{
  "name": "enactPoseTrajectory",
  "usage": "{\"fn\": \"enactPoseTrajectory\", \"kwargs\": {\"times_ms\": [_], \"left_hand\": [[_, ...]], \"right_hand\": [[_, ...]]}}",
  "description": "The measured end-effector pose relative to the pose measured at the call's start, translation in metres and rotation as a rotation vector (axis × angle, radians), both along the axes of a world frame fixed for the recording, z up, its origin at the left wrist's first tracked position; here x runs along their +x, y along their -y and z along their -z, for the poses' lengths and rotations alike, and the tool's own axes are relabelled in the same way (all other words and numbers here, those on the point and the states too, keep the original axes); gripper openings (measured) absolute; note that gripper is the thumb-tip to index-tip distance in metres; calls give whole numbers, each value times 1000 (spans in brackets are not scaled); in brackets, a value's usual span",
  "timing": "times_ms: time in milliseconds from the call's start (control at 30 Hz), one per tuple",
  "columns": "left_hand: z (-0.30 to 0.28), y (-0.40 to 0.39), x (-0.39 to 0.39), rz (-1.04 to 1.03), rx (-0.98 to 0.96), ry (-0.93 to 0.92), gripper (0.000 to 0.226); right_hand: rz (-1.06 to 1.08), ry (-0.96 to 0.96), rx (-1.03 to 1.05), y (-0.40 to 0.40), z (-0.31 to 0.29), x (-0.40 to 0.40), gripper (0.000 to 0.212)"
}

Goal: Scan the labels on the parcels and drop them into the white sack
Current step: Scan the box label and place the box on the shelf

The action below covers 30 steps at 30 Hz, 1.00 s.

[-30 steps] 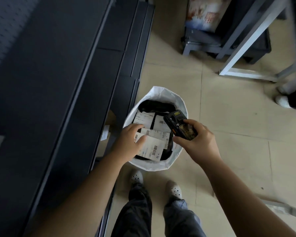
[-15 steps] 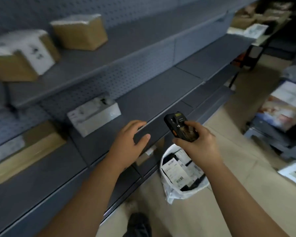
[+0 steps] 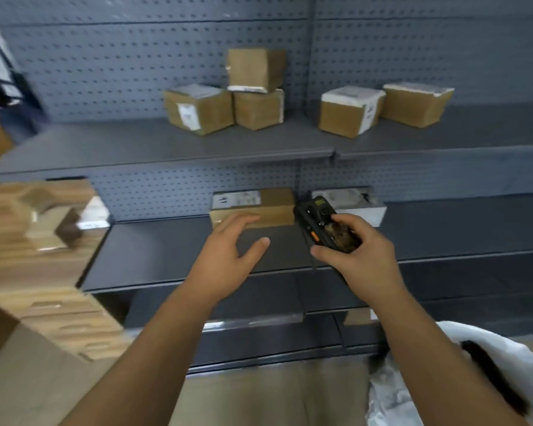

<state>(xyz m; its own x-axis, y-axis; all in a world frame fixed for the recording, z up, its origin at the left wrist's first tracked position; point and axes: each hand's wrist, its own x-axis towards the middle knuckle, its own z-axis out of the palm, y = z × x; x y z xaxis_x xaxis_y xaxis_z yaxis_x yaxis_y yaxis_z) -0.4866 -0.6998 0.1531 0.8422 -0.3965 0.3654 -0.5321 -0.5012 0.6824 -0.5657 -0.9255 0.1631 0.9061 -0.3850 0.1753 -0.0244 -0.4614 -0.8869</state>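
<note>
Fingers of the left hand point(image 3: 228, 256) spread wide before a brown parcel point(image 3: 254, 207) at the shelf's point(image 3: 443, 229) back edge — the right hand point(image 3: 360, 253) grips a scanner point(image 3: 323, 224).

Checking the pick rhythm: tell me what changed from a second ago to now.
The left hand has left the labelled parcels in the white sack and risen, open, towards the flat brown parcel on the shelf. Nothing is taken yet. The right hand keeps its grip on the scanner.

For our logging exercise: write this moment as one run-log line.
left hand: open, reaching brown parcel | right hand: holds scanner | white sack: lower right
</note>
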Motion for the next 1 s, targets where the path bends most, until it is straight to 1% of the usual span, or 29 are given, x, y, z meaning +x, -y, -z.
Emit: {"fn": "enactPoseTrajectory", "kwargs": {"times_ms": [100, 233, 433, 600, 733, 767, 867, 1000], "left_hand": [[5, -102, -7, -115, 13, -1, 48], [7, -238, -24, -316, 26, -10, 55], [-2, -401, -59, -579, 28, -21, 37], [0, -503, -79, -777, 16, -29, 38], [7, -565, -87, -920, 12, -54, 37], [8, -574, -86, -934, 23, -64, 37], [8, -626, -77, -1027, 47, -82, 40], [-10, -686, -56, -1130, 78, -88, 39]], "right_hand": [[-111, -15, 25, -90, 4, 17, 58], [-271, -20, 29, -217, 9, 37, 56], [-518, 1, -40, -383, 6, 64, 58], [-696, 7, -72, -500, 4, 92, 62], [-818, 24, -61, -580, 10, 116, 54], [-832, 26, -61, -591, 13, 121, 53], [-913, 24, -40, -655, 18, 147, 51], [-992, 15, 6, -733, 12, 182, 51]]}}
